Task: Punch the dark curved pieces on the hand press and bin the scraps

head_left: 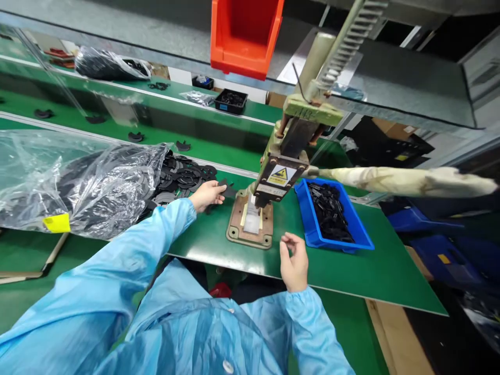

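My left hand reaches out over the green bench and grips a flat black part at the edge of a pile of black ring-shaped parts. My right hand hovers near the bench's front edge, fingers loosely curled, with nothing visible in it. Between the hands stands a manual press on a metal base plate, its long padded lever sticking out to the right. Both arms wear light blue sleeves.
A clear plastic bag of black parts lies at the left. A blue bin of small black pieces sits right of the press. An orange bin hangs above. Conveyor lanes with scattered parts run behind.
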`<state>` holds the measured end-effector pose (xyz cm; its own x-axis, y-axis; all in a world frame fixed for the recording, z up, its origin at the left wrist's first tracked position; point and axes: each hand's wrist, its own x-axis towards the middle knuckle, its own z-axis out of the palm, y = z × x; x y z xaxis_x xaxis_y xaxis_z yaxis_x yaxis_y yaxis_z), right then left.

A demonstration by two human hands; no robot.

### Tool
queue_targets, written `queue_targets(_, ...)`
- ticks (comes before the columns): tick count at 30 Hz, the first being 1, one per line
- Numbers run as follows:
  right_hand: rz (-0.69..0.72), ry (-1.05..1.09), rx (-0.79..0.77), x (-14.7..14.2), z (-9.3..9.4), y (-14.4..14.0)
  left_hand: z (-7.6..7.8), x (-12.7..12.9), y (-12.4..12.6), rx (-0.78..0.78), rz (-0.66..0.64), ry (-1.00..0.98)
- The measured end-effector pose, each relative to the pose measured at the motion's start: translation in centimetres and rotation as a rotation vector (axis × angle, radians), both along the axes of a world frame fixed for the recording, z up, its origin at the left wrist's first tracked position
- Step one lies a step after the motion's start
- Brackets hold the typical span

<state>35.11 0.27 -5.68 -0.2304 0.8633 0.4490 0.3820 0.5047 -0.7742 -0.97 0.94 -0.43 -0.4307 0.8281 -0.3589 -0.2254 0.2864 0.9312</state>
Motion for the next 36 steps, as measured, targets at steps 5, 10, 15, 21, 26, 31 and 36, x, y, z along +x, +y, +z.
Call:
queue_targets(5,-0.038,-0.054,-0.014,0.9,-2.1,0.8,0.2,-3.0,10.2,-0.021,0.145,0.069)
queue_targets(10,-0.048,-0.073,-0.013,0.8,-2.1,0.9,0.2,-3.9,15.2,0.006,0.176,0.150)
queue_targets(15,-0.028,-0.068,-0.013,0.9,-2.0,1.1,-1.4,-2.7,11.6,0.015,0.114,0.295)
queue_targets(21,-0.002,-0.056,0.021,0.5,-2.1,0.5,-3.2,0.4,-1.6,0.294,-0.207,0.889)
queue_targets(26,-0.008,-0.176,0.024,2.0,0.2,1.7,-5.6,2.2,-11.3,0.299,-0.367,1.177)
queue_targets(31,-0.218,-0.405,-0.016,7.5,5.1,8.9,-6.9,2.7,-13.1,0.276,-0.360,1.226)
queue_targets(36,-0.381,-0.749,-0.204,11.7,7.8,16.7,-7.0,3.0,-12.2,0.269,-0.383,1.319)
